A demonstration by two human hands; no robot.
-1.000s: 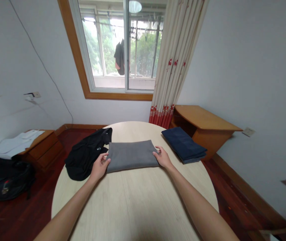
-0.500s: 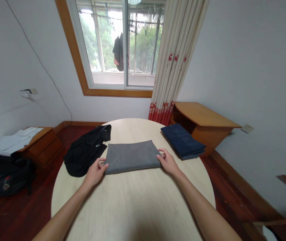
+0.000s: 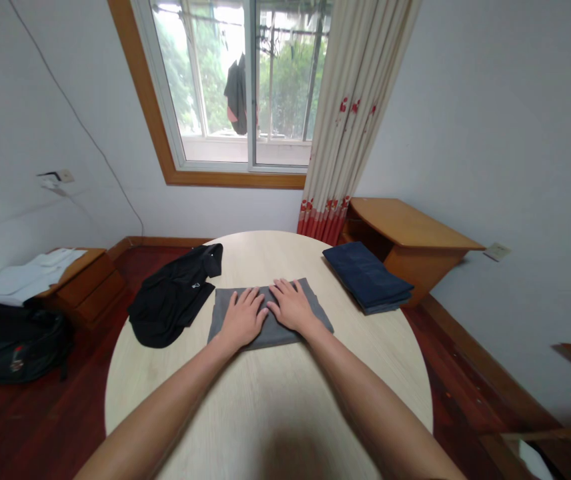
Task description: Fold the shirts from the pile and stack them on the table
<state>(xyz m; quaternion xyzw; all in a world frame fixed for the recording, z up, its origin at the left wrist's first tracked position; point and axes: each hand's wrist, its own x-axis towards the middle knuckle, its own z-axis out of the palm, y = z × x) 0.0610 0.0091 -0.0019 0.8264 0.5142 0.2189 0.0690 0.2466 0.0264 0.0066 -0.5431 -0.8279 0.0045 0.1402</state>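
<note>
A folded grey cloth lies in the middle of the round light-wood table. My left hand rests flat on its left half with the fingers stretched out. My right hand lies flat on the cloth beside it, fingers spread, almost touching the left hand. Neither hand holds anything. The cloth's centre is hidden under both palms.
A crumpled black garment lies on the table's left side. A folded navy stack sits at the right edge. A wooden desk stands behind it, a low cabinet and black bag at left.
Both hands left the cloth's left and right ends and came together onto its top, now lying flat side by side. The view tilted slightly.
</note>
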